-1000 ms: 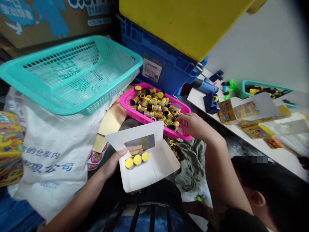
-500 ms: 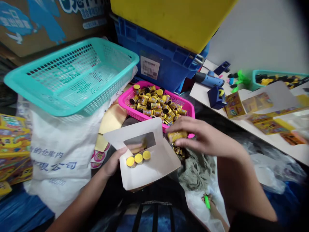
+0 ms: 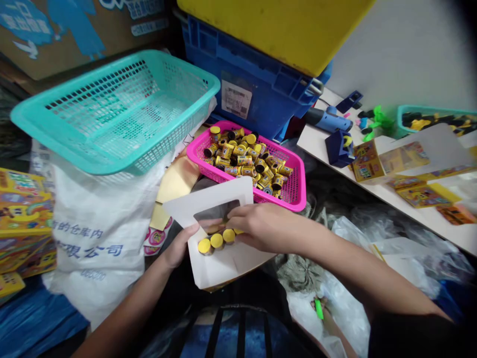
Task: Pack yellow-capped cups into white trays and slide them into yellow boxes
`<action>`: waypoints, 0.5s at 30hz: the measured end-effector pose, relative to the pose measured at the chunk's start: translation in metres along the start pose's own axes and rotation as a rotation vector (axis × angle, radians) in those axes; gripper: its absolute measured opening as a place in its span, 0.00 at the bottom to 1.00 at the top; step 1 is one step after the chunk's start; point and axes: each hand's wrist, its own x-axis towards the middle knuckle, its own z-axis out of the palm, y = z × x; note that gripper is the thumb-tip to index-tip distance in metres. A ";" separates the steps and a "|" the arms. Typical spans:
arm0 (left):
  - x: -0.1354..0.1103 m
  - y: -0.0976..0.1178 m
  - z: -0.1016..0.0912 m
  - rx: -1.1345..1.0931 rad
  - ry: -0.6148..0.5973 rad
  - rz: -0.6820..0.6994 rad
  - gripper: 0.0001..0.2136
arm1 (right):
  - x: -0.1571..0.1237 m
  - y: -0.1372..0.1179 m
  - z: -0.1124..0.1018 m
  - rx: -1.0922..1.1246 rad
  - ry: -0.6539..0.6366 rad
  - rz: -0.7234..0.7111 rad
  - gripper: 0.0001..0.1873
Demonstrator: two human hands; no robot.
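Note:
My left hand (image 3: 182, 246) grips the left side of an open white windowed carton (image 3: 216, 268) over my lap. Three small yellow-capped tubs (image 3: 216, 242) stand in a row inside it. My right hand (image 3: 257, 227) reaches into the carton with fingers closed on another small tub, right of the row; the tub is mostly hidden under the fingers. Behind the carton lies a pink basket (image 3: 294, 194) with several loose yellow and black tubs (image 3: 246, 161).
A teal basket (image 3: 112, 114) rests on a white printed sack (image 3: 93, 238) at left. Blue crate (image 3: 257, 84) with a yellow bin (image 3: 279, 25) on it stands behind. A white table (image 3: 391, 194) at right carries printed cartons, a blue tool and another teal basket (image 3: 432, 117).
My right hand left the pink basket with a tub, carried it toward me and down into the white carton. A person's head seen at lower right one second ago is out of view.

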 end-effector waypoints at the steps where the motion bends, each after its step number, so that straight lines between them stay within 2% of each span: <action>1: 0.000 0.000 0.000 0.009 0.004 -0.001 0.29 | -0.010 0.007 -0.012 0.062 0.072 0.047 0.10; 4: 0.000 0.002 -0.001 0.029 0.007 -0.012 0.29 | -0.033 0.049 -0.035 0.029 0.253 0.404 0.12; 6: 0.000 0.003 0.000 0.041 0.003 -0.009 0.30 | -0.038 0.088 -0.030 -0.103 0.246 0.619 0.13; 7: 0.000 0.004 0.000 0.045 0.003 -0.006 0.29 | -0.037 0.108 -0.023 -0.158 0.201 0.646 0.18; 9: 0.000 0.004 0.001 0.048 0.005 0.002 0.29 | -0.032 0.142 -0.004 -0.231 0.137 0.600 0.22; 11: 0.001 0.004 0.002 0.042 0.007 0.003 0.29 | -0.027 0.163 0.011 -0.251 0.127 0.514 0.18; 13: 0.001 0.004 0.002 0.038 0.001 0.002 0.29 | -0.029 0.169 0.013 -0.199 0.146 0.478 0.13; 15: 0.001 0.004 0.003 0.043 0.000 0.008 0.30 | -0.038 0.156 0.003 -0.062 0.232 0.467 0.13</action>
